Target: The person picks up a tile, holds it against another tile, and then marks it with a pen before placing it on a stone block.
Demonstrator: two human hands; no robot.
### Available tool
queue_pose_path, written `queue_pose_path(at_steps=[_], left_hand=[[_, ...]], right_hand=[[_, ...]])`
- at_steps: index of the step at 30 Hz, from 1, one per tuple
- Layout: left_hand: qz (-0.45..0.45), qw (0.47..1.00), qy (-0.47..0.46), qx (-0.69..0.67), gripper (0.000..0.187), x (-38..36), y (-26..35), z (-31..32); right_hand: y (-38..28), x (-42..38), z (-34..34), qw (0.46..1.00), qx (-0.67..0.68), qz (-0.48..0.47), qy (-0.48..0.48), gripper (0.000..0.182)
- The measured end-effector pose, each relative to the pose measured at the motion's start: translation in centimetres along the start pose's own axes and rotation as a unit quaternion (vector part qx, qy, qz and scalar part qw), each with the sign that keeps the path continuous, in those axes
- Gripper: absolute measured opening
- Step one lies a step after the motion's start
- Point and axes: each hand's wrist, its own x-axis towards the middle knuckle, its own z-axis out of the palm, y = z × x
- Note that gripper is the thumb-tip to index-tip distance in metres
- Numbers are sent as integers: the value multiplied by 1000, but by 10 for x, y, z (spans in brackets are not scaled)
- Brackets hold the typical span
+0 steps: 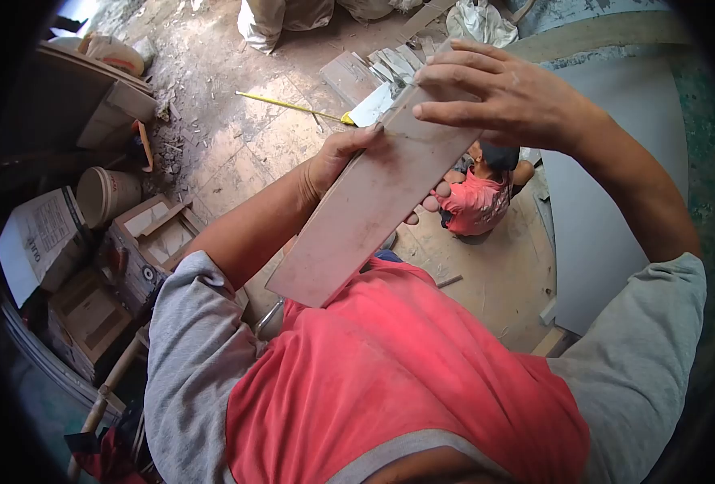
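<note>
Nearby, beyond the held piece, a crouching person in a pinkish-red shirt [480, 202] and a dark cap is on the floor [273, 121], partly hidden by the piece and the right hand. To the right of that person a large, smooth grey panel [616, 177] takes up much of the side. Ahead, a yellow measuring tape [289, 104] stretches over the dusty floor towards a heap of pale, flat offcuts [349, 77], and whitish sacks [285, 20] stand at the top. On the left are an orange curved tool [144, 145], a round off-white bucket [111, 196], a white cardboard box with dark print [41, 242] and open wooden boxes [91, 310]; below them leans a hammer with a wooden handle [106, 395].

The long, pinkish-beige rectangular board [365, 210] is held up in front of the chest, tilted, its lower end by the red shirt front [406, 347]. The left hand [341, 160] grasps it from beneath, thumb on the left edge and fingertips showing past the right edge. The right hand [499, 89] is partly open, its fingers slightly spread and curved over the board's upper end.
</note>
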Motion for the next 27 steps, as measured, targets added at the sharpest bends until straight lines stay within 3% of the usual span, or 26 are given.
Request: queue_pose_path(at_steps=[1,3,4,5,7,9,10,12,18,27], left_hand=[[-8,1000,-1,6,103,3,2,1],[51,998,43,23,100,9,9,4],[47,998,42,32,100,13,14,6],[78,997,16,16,96,19,21,7],[113,994,-4,1,92,24,36,12],[185,967,95,144,90,27,56,25],[188,966,100,148,90,30,68,27],[218,953,97,188,86,38,89,29],[269,932,102,220,85,55,91,43],[361,896,105,238,83,67,70,48]], right_hand=[[5,-3,4,1000,-4,8,5,90],[15,-6,9,992,-41,51,107,88],[16,-12,4,983,-86,114,112,87],[13,-14,5,982,-90,116,117,87],[-6,-15,19,896,49,331,291,87],[-44,-11,41,800,257,449,305,86],[-71,-1,46,716,402,488,296,87],[-112,23,79,633,507,468,352,100],[-165,55,77,641,426,538,343,114],[-183,30,76,666,357,529,386,110]])
